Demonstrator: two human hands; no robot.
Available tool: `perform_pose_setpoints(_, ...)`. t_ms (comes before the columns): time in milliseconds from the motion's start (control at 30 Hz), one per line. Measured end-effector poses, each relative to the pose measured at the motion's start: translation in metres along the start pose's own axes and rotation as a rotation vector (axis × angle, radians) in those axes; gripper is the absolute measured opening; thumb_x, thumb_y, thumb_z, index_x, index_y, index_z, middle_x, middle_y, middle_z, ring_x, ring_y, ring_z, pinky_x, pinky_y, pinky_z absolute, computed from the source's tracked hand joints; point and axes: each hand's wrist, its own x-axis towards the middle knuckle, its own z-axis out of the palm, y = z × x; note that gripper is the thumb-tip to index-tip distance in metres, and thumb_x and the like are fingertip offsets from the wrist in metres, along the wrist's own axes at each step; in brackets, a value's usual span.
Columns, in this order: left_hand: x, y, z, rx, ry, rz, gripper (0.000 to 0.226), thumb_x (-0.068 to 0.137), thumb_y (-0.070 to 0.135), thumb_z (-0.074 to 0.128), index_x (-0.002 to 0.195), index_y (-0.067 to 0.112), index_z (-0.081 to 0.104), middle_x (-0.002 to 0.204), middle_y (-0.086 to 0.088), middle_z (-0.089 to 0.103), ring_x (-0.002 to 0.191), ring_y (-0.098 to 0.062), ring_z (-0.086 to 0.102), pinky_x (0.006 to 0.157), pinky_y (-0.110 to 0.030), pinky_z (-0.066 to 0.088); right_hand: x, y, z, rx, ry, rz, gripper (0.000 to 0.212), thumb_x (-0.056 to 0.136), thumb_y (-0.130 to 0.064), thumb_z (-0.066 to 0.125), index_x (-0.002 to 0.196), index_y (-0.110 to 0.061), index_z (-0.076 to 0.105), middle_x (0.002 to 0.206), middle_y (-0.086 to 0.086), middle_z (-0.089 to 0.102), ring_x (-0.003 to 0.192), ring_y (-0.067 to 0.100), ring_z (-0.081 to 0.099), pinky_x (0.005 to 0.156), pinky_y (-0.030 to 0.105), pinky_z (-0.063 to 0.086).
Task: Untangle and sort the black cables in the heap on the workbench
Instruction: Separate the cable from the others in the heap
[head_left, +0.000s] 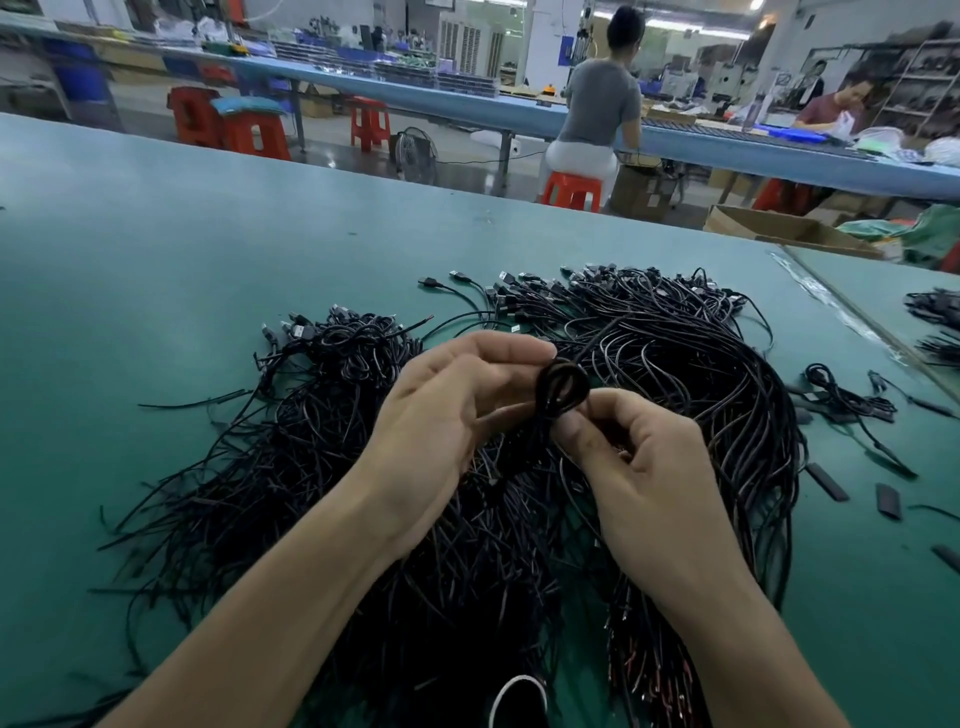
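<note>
View: head cam, looking down at bench (156, 270)
L hand (457, 410): over mid heap, palm turned inward, fingers curled, thumb + fingertips pinching far-left side of loop
R hand (639, 467): just right of L, back of hand toward cam, thumb + forefinger pinching near-right side of loop, other fingers curled under
Loop (563, 387): small black cable coil, several turns, held betw. both hands, lifted off heap; tail drops into heap below
Heap (322, 467): black cables, centre of bench, under both forearms
Heap L part: tangled, loose ends splayed out left + toward cam
Heap R part: strands roughly parallel, arching from far side round to near-R edge
Plugs (506, 278): USB-type ends, clustered along far edge of heap, a few lying apart on the mat
Red ends (654, 675): reddish wire tips at near-R of heap
Ring (519, 677): white, bottom edge of frame, on heap; can't tell what it is
Side bunch (844, 397): small cable bundle R of heap, apart from it
Strips (826, 481): short flat black pieces scattered R of heap
Bkgd: second bench (467, 101), red stool (571, 189) w/ person (602, 104) seated, back to cam; box (769, 228) on floor
</note>
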Motion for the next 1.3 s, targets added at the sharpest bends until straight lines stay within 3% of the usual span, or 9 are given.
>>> perform_pose_setpoints(133,-0.003,-0.001,0.004,0.063,-0.033,0.04,0.042,0.096,0.04,0.042,0.077,0.023,0.076,0.088,-0.006,0.074,0.091,-0.019,0.068,0.085,-0.027,0.052,0.0,-0.002,-0.003,-0.014,0.032,-0.028,0.015,0.092,-0.036,0.062,0.087,-0.026,0.071,0.069,-0.01,0.065,0.056,0.01,0.055,0.052,0.03,0.047)
perform_pose_setpoints(267,-0.006,-0.01,0.011,0.348,-0.019,0.194,0.004,0.084,0.026,0.074,0.083,0.024,0.071,0.089,-0.004,0.073,0.082,-0.013,0.066,0.074,-0.023,0.053,0.001,-0.002,-0.006,-0.012,0.074,-0.039,0.016,0.096,-0.022,0.062,0.081,-0.024,0.069,0.058,-0.002,0.06,0.047,0.013,0.043,0.044,0.038,0.039)
perform_pose_setpoints(400,-0.004,-0.019,0.005,0.668,0.144,0.227,0.034,0.068,0.041,0.084,0.089,0.038,0.057,0.075,0.015,0.05,0.062,-0.003,0.042,0.059,-0.015,0.037,0.001,-0.003,-0.008,0.023,0.126,-0.077,0.012,0.094,-0.024,0.064,0.083,-0.024,0.069,0.067,-0.007,0.063,0.055,0.001,0.052,0.051,0.017,0.041)
perform_pose_setpoints(533,-0.004,-0.019,0.005,0.623,0.158,0.066,0.037,0.067,0.051,0.085,0.082,0.028,0.061,0.064,0.002,0.066,0.049,-0.009,0.056,0.047,-0.019,0.043,0.001,-0.005,-0.004,0.034,0.079,-0.077,0.012,0.093,-0.021,0.064,0.083,-0.025,0.069,0.08,-0.008,0.069,0.076,0.006,0.066,0.07,0.013,0.048)
perform_pose_setpoints(700,-0.001,-0.011,0.002,0.211,0.118,-0.078,0.009,0.08,0.014,0.071,0.089,0.015,0.073,0.088,-0.011,0.076,0.078,-0.022,0.073,0.075,-0.036,0.06,0.0,-0.007,-0.004,0.022,0.0,-0.088,0.013,0.093,-0.018,0.066,0.083,-0.026,0.069,0.079,-0.009,0.066,0.07,0.002,0.061,0.064,0.01,0.045)
perform_pose_setpoints(833,0.0,0.001,0.002,0.008,0.114,-0.102,0.027,0.098,0.019,0.047,0.092,0.024,0.073,0.094,-0.009,0.076,0.083,-0.016,0.071,0.073,-0.029,0.055,0.0,-0.004,-0.003,-0.048,-0.007,-0.06,0.012,0.092,-0.02,0.067,0.084,-0.026,0.07,0.078,-0.01,0.065,0.067,0.002,0.057,0.062,0.012,0.043)
perform_pose_setpoints(967,-0.002,0.002,0.005,0.113,0.068,-0.003,0.022,0.084,0.044,0.066,0.079,0.024,0.073,0.085,-0.006,0.075,0.085,-0.015,0.067,0.085,-0.033,0.048,0.001,-0.002,-0.002,-0.019,0.008,-0.036,0.007,0.091,-0.027,0.067,0.086,-0.026,0.071,0.077,-0.008,0.066,0.062,0.004,0.056,0.056,0.02,0.045)
perform_pose_setpoints(1067,-0.004,-0.001,0.006,0.169,-0.013,0.061,0.012,0.073,0.033,0.08,0.076,0.024,0.073,0.078,-0.004,0.073,0.076,-0.013,0.066,0.079,-0.024,0.054,0.001,-0.002,-0.004,0.019,0.016,-0.035,0.014,0.087,-0.037,0.065,0.085,-0.026,0.072,0.077,-0.004,0.071,0.069,0.02,0.065,0.064,0.039,0.056)
perform_pose_setpoints(1300,0.0,-0.012,-0.007,0.607,-0.057,-0.204,0.042,0.065,0.059,0.084,0.092,0.032,0.065,0.068,0.01,0.066,0.054,-0.004,0.054,0.052,-0.017,0.042,0.002,-0.001,-0.004,0.096,0.089,-0.024,0.016,0.093,-0.022,0.066,0.078,-0.024,0.071,0.07,-0.009,0.071,0.066,0.002,0.063,0.062,0.018,0.052)
